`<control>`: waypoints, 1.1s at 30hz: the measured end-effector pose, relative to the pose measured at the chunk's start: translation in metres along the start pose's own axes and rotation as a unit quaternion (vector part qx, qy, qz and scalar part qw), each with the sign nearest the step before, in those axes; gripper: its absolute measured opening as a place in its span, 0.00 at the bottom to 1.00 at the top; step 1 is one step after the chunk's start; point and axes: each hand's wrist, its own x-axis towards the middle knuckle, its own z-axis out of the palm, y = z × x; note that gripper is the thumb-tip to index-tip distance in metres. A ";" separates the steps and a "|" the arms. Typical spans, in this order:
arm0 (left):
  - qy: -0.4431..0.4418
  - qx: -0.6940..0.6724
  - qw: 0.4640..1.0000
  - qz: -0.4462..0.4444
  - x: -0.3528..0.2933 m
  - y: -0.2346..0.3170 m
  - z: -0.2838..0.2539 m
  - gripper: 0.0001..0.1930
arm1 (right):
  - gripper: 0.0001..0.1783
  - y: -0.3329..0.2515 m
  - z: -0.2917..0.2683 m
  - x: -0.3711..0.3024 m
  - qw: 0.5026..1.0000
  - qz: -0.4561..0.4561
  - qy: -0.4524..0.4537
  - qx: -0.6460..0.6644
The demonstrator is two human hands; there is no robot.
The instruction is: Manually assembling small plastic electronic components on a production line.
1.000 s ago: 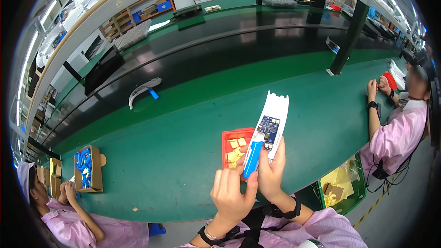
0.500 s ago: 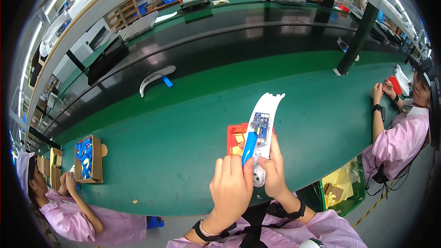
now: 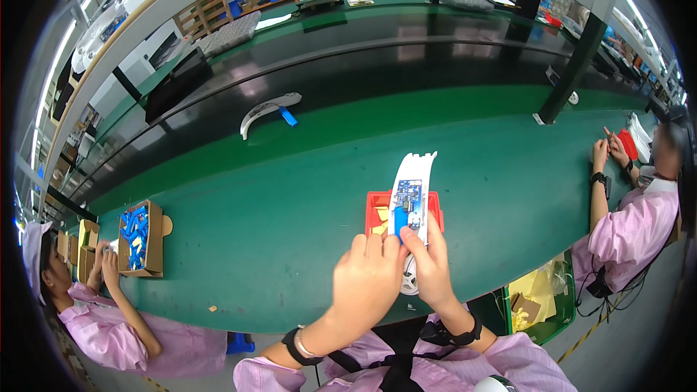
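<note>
Since half a second ago, the blue cylinder [image 3: 401,221] has swung in from slanting over the left edge of the white casing [image 3: 411,166], and it now lies along the casing; my left hand [image 3: 367,276] has come inward with it. The green workbench [image 3: 290,203] spreads out beneath the casing, and a dark glossy strip [image 3: 348,65] runs across well beyond it. To the right of the casing, well apart, a co-worker in a pink sleeve [image 3: 617,239] has both hands raised; far to its left sits another co-worker in pink [image 3: 116,319], hands close together. Low and to the right of the casing is a green crate [image 3: 572,297] with yellow and brown pieces inside. A cardboard box [image 3: 155,236], heaped with more blue cylinders [image 3: 135,236], stands well to the left of the casing. Just behind the casing, partly covered by it, is a red tray [image 3: 380,195] with yellow pieces [image 3: 381,212] in it. Farther beyond and to the left lies a curved pale shell [image 3: 261,110].

My right hand [image 3: 430,258] grasps the casing by its right side, thumb over the front near the cylinder's lower end. My left hand's fingers are curled at that same end; their tips are hidden, so I can't tell whether they grip or only press. The casing bears a blue circuit board [image 3: 409,194], and the cylinder lies just below the board's left part.
</note>
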 end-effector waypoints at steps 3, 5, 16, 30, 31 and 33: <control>0.005 -0.093 0.995 -0.019 0.003 -0.026 -0.018 0.08 | 0.18 -0.004 0.000 0.003 0.998 0.033 -0.044 0.018; 0.039 -0.228 0.966 -0.118 0.005 -0.040 -0.024 0.08 | 0.23 -0.015 -0.002 0.003 0.984 0.111 -0.120 0.072; 0.000 -0.669 0.700 -0.250 -0.003 -0.020 0.002 0.16 | 0.39 -0.012 0.006 -0.010 0.987 0.019 -0.160 -0.026; 0.057 -0.647 0.711 -0.268 0.004 -0.042 -0.003 0.16 | 0.48 -0.016 -0.011 0.000 0.926 0.168 -0.269 0.206; 0.054 -0.648 0.711 -0.266 0.005 -0.041 -0.003 0.16 | 0.49 -0.014 -0.015 0.000 0.905 0.222 -0.254 0.259; 0.015 -0.661 0.697 -0.277 0.006 -0.040 -0.006 0.16 | 0.46 -0.010 -0.017 0.000 0.901 0.226 -0.274 0.250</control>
